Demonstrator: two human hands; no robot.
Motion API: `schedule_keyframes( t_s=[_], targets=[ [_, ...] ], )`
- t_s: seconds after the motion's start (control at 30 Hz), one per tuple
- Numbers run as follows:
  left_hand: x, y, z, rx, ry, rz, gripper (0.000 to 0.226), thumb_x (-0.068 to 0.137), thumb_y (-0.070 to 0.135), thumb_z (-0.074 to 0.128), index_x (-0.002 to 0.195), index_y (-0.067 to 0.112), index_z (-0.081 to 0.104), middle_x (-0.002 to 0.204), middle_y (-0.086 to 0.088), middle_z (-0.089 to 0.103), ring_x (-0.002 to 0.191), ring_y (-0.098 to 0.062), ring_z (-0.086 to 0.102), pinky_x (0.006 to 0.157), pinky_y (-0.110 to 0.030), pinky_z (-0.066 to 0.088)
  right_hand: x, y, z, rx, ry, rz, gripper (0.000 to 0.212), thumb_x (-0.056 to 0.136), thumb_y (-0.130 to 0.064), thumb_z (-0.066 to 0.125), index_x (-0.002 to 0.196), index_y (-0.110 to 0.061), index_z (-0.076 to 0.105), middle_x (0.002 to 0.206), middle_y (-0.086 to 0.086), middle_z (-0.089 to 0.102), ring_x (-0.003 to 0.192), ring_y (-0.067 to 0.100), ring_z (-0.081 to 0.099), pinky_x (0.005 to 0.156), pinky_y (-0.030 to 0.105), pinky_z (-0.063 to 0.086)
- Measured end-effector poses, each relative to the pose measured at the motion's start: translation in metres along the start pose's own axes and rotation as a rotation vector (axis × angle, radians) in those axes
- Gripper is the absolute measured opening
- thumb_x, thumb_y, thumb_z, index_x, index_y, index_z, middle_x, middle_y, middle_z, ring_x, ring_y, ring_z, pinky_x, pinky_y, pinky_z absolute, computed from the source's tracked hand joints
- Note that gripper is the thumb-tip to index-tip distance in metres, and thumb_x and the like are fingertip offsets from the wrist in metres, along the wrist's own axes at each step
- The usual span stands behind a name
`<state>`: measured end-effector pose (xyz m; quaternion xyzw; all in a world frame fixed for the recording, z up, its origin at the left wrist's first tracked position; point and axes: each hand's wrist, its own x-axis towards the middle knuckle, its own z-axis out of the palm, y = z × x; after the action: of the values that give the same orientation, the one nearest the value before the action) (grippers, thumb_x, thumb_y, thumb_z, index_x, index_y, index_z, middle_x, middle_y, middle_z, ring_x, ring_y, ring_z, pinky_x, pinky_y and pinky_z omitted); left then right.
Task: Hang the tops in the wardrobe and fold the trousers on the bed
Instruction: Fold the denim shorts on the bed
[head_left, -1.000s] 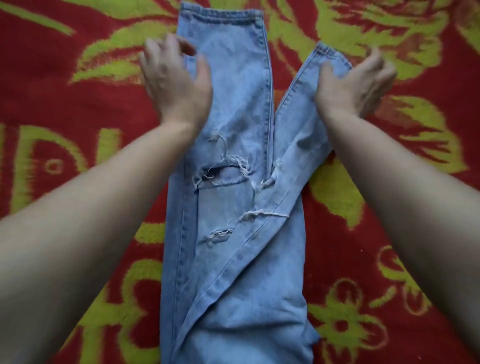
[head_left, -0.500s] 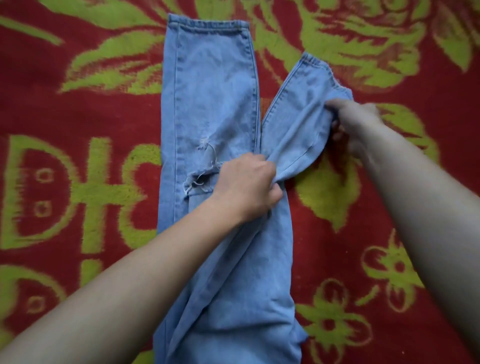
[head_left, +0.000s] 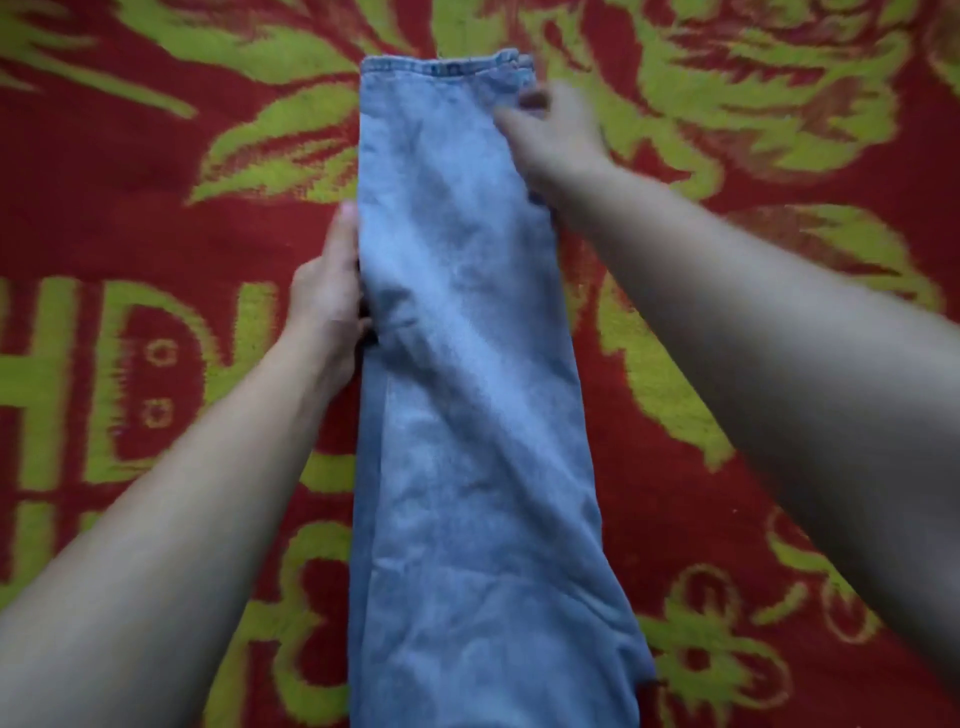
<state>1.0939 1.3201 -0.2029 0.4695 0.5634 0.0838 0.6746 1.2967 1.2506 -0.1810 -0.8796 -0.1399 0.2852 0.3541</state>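
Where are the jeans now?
In the head view the jeans lie centred on the red-green bed cover, folded lengthwise, between the left hand at their left edge and the right hand near the far hem.
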Motion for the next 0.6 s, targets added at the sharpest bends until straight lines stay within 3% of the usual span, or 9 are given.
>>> schedule_keyframes(
  t_s=[0.07,0.13,0.2,0.27,0.37,0.4,0.47,0.6],
  targets=[
    [0.006,-0.005,0.005,0.263,0.077,0.177,0.038,0.090,0.040,0.065,0.080,0.004,0.066,0.077,-0.003,0.063,0.065,-0.015,0.056,0.054,-0.031,0.042,-0.011,0.028,0.000,-0.183,0.137,0.039,0.051,0.089,-0.048,0.057,0.132,-0.021,0.053,0.132,0.004,0.058,0.123,0.024,0.055,0.099,0.034,0.043],
    [0.013,-0.005,0.006,0.415,0.111,0.330,0.036,0.092,0.028,0.061,0.083,-0.006,0.066,0.079,-0.007,0.062,0.071,-0.014,0.052,0.061,-0.043,0.046,-0.016,0.047,-0.002,-0.231,0.183,0.064,0.057,0.087,-0.055,0.057,0.131,-0.019,0.053,0.133,0.004,0.059,0.124,0.025,0.054,0.099,0.033,0.041],
    [0.020,0.004,0.001,0.550,0.160,0.481,0.040,0.092,0.031,0.058,0.082,-0.006,0.065,0.075,-0.010,0.062,0.070,-0.014,0.048,0.066,-0.048,0.046,-0.012,0.051,-0.006,-0.254,0.138,0.074,0.044,0.087,-0.056,0.059,0.116,-0.023,0.065,0.123,0.001,0.067,0.117,0.023,0.060,0.090,0.029,0.044],
    [0.028,0.008,-0.005,0.642,0.190,0.577,0.040,0.093,0.035,0.056,0.077,-0.002,0.061,0.067,-0.006,0.055,0.067,-0.015,0.045,0.063,-0.044,0.041,-0.004,0.046,-0.007,-0.241,0.079,0.092,0.030,0.088,-0.055,0.061,0.087,-0.026,0.071,0.107,-0.002,0.073,0.105,0.021,0.066,0.080,0.028,0.045],
    [0.032,-0.002,-0.004,0.740,0.200,0.576,0.032,0.096,0.035,0.054,0.083,0.006,0.057,0.076,-0.007,0.059,0.074,-0.025,0.054,0.068,-0.040,0.040,-0.001,0.041,-0.001,-0.218,0.100,0.105,0.047,0.090,-0.064,0.052,0.065,-0.024,0.057,0.076,-0.004,0.063,0.076,0.021,0.061,0.067,0.031,0.043],
    [0.032,-0.006,-0.002,0.780,0.217,0.575,0.031,0.097,0.037,0.052,0.086,0.008,0.054,0.084,-0.011,0.063,0.081,-0.030,0.057,0.071,-0.040,0.040,0.000,0.040,0.004,-0.235,0.117,0.093,0.049,0.088,-0.069,0.048,0.070,-0.025,0.056,0.075,-0.004,0.058,0.072,0.021,0.057,0.067,0.031,0.043],
    [0.031,-0.008,0.003,0.830,0.246,0.553,0.035,0.099,0.046,0.047,0.087,0.013,0.047,0.090,-0.011,0.062,0.090,-0.036,0.058,0.072,-0.039,0.036,0.003,0.035,0.013,-0.314,0.141,0.062,0.058,0.086,-0.074,0.046,0.099,-0.019,0.059,0.095,-0.003,0.059,0.083,0.020,0.055,0.076,0.034,0.047],
    [0.037,0.003,0.009,0.938,0.297,0.540,0.036,0.101,0.046,0.041,0.084,0.014,0.047,0.090,-0.009,0.059,0.093,-0.037,0.057,0.067,-0.035,0.029,0.025,0.024,0.013,-0.350,0.165,-0.019,0.036,0.101,-0.046,0.048,0.118,-0.016,0.057,0.112,0.002,0.060,0.098,0.022,0.056,0.076,0.029,0.037]
  ],
)
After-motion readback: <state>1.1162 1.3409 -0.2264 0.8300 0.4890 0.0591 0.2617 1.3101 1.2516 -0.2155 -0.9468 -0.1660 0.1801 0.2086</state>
